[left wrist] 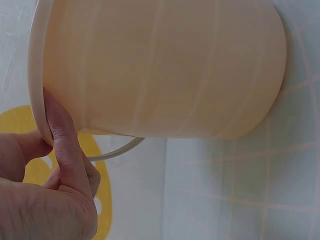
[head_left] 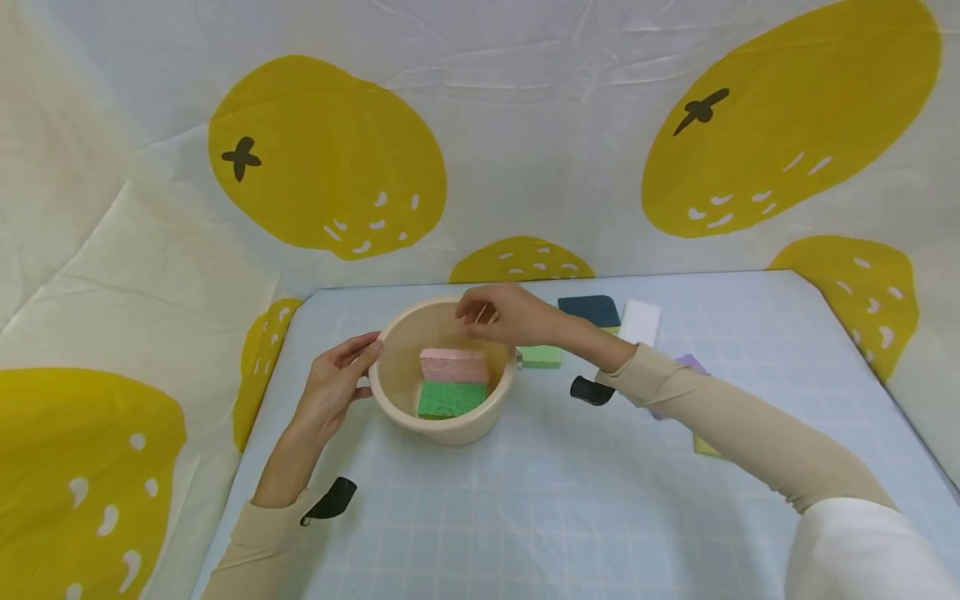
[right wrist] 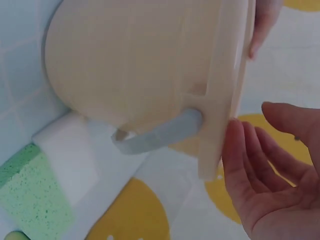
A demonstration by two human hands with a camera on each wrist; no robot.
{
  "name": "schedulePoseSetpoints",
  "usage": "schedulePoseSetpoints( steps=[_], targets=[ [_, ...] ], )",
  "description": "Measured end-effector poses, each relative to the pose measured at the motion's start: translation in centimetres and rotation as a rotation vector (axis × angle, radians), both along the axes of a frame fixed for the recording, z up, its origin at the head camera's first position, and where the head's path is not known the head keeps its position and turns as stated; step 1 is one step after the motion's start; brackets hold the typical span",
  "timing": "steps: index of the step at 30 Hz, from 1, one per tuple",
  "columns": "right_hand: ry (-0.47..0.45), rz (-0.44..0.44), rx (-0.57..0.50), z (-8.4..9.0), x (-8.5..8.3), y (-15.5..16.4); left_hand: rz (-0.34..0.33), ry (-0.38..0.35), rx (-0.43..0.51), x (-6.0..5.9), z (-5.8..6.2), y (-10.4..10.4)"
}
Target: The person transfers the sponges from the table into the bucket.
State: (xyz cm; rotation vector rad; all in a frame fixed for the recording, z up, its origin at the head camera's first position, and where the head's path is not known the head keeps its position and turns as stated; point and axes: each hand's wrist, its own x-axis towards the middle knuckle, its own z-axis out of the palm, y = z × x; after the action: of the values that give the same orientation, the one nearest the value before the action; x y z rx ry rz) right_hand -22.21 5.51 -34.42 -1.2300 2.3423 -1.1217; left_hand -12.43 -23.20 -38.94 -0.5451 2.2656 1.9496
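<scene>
I see my left hand (head_left: 333, 385) at the left side of the beige bowl (head_left: 390, 392), with the fingers (left wrist: 60, 125) fairly straight and laid against the rim. They only touch and steady it; I judge this is so the bowl does not slide on the smooth table (head_left: 525, 500). The bowl stands upright on the table, near its far left part.

My right hand (head_left: 510, 315) hovers over the far right edge of the bowl. In the right wrist view its fingers (right wrist: 250, 165) are relaxed and slightly bent, the palm is empty, and the fingertips are just beside the rim, close to the pale handle (right wrist: 155, 137) that hangs down on that side. So this hand is open and holds nothing.

Inside the bowl a pink sponge (head_left: 453, 364) and a green sponge (head_left: 450, 399) lie flat, side by side and touching, the pink one farther from me.

More sponges wait outside the bowl, to the right: a light green sponge (head_left: 542, 357) just beside the bowl wall, then a dark blue sponge (head_left: 591, 311) and a white sponge (head_left: 641, 322) farther back. A purple sponge (head_left: 690, 363) and a yellowish one (head_left: 705, 447) are partly hidden by my right sleeve (head_left: 735, 433), so I cannot tell how they lie.
</scene>
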Motion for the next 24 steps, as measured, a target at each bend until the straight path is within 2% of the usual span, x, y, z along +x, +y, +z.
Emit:
schedulePoseSetpoints(
  steps=[7, 15, 24],
  targets=[
    [-0.033, -0.038, -0.061, 0.3, -0.5, 1.8, 0.004, -0.002, -0.012, 0.0, -0.1, 0.0],
    [-0.092, -0.099, -0.076, 0.4, -0.6, 3.6, 0.01, -0.011, -0.023, -0.2, -0.2, 0.0],
    [-0.117, -0.174, -0.085, -0.1, -0.7, 5.9, 0.004, -0.011, -0.009, -0.2, -0.2, 0.0]
  ],
)
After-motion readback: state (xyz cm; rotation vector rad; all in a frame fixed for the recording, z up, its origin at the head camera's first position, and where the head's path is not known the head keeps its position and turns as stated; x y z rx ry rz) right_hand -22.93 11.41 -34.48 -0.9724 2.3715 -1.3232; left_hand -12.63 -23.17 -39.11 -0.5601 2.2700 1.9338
